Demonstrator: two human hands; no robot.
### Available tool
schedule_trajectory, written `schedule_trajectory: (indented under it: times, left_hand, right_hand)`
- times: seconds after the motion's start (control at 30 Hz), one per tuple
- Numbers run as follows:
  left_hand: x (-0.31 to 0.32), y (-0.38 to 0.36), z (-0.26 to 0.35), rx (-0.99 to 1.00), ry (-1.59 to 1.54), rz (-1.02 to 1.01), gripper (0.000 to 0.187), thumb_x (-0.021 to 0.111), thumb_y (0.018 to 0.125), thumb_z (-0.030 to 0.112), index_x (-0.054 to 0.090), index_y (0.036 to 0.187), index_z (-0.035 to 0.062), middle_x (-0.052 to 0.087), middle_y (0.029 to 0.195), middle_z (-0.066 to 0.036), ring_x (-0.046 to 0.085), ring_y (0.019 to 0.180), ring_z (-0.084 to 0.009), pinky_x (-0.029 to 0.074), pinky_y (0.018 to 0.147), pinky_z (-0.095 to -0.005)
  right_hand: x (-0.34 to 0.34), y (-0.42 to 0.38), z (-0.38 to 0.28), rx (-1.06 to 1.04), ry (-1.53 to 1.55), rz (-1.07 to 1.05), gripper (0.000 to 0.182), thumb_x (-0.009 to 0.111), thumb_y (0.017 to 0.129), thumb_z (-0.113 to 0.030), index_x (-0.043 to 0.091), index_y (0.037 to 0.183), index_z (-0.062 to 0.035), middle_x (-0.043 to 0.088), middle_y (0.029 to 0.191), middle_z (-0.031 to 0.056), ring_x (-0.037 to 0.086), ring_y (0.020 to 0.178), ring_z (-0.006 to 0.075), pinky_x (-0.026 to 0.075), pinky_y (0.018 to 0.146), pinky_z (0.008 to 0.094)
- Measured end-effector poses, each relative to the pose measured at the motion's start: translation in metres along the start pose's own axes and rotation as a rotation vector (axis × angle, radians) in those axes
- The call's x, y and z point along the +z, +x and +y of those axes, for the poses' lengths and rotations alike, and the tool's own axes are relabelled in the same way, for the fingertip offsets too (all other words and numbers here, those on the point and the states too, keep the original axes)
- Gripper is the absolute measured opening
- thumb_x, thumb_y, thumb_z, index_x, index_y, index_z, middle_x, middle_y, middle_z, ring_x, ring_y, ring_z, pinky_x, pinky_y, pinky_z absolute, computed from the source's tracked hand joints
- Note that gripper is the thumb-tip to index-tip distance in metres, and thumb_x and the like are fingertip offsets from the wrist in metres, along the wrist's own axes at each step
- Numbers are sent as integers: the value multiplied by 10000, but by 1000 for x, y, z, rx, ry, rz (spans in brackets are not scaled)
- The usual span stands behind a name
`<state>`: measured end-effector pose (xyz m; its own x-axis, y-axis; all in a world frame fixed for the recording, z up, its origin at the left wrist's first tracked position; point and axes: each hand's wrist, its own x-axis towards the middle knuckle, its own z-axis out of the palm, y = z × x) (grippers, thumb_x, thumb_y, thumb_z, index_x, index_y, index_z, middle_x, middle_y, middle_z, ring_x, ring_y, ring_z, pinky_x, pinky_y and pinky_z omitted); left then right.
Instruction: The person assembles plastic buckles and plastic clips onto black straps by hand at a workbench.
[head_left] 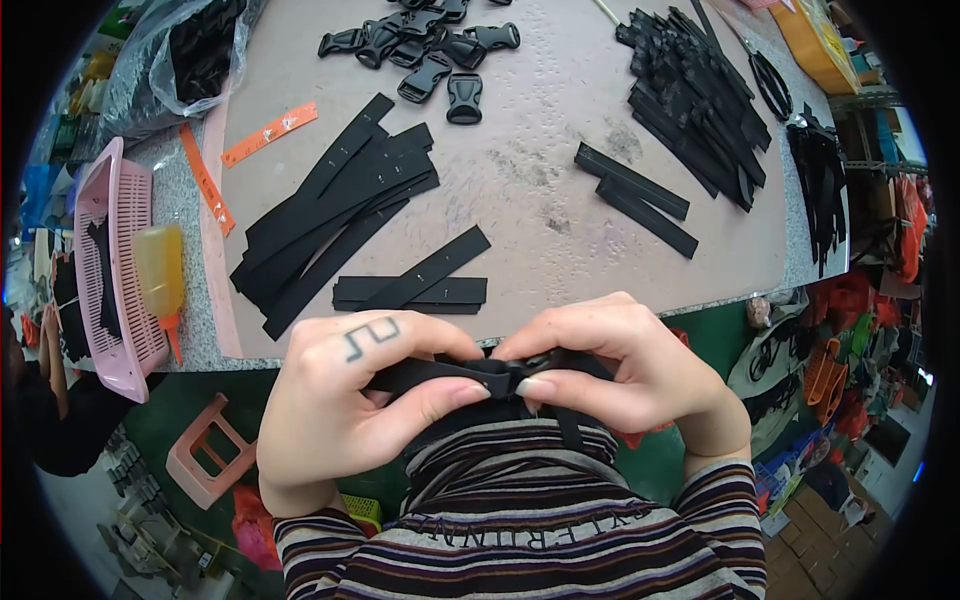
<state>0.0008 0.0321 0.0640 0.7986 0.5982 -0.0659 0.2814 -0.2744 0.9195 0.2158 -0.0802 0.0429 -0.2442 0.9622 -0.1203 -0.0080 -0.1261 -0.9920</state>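
Note:
Close in front of my body, at the table's near edge, my left hand (345,400) pinches a flat black strap (420,374) between thumb and fingers. Opposite it, my right hand (640,375) pinches a small black buckle (527,371) where the strap meets it; the thumbs nearly meet there, and the fingers hide most of the buckle. Just beyond my left hand lie a few black strips (440,290), with a larger fan of strips (340,205) behind them. Two folded black straps (640,200) rest on the right side of the table.
Side-release buckles (463,98) are heaped at the back, beside a clear plastic bag (215,60). A pile of finished-looking straps (695,110) and scissors (770,88) lie far right. At left are orange strips (270,133), a pink basket (118,270) and a yellow bottle (160,268).

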Motion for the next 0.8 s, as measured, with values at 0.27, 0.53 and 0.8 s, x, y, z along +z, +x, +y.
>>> schedule_trajectory:
  times: [0.27, 0.53, 0.8]
  left_hand:
    - [-3, 1, 2, -46, -87, -78, 182, 848, 700, 82, 731, 804, -10, 664, 650, -50, 566, 533, -74, 366, 484, -213]
    - [-6, 3, -3, -26, -151, -203, 145, 813, 757, 60, 694, 799, -12, 658, 661, -76, 612, 547, -130, 438, 505, -251]
    - [23, -18, -16, 53, -295, -129, 126, 808, 725, 54, 693, 760, 16, 632, 606, -42, 584, 482, -119, 422, 467, -244]
  right_hand:
    - [-1, -1, 5, -16, 83, -60, 233, 670, 925, -86, 670, 1131, 22, 721, 966, 145, 708, 857, 246, 536, 752, 341]
    - [-2, 0, 7, -15, 83, -96, 236, 681, 919, -82, 668, 1132, 20, 720, 981, 145, 706, 887, 247, 533, 773, 343]
    - [-4, -15, 8, 137, 293, -161, 181, 709, 923, -64, 688, 1083, 18, 711, 917, 77, 643, 821, 88, 503, 715, 246]
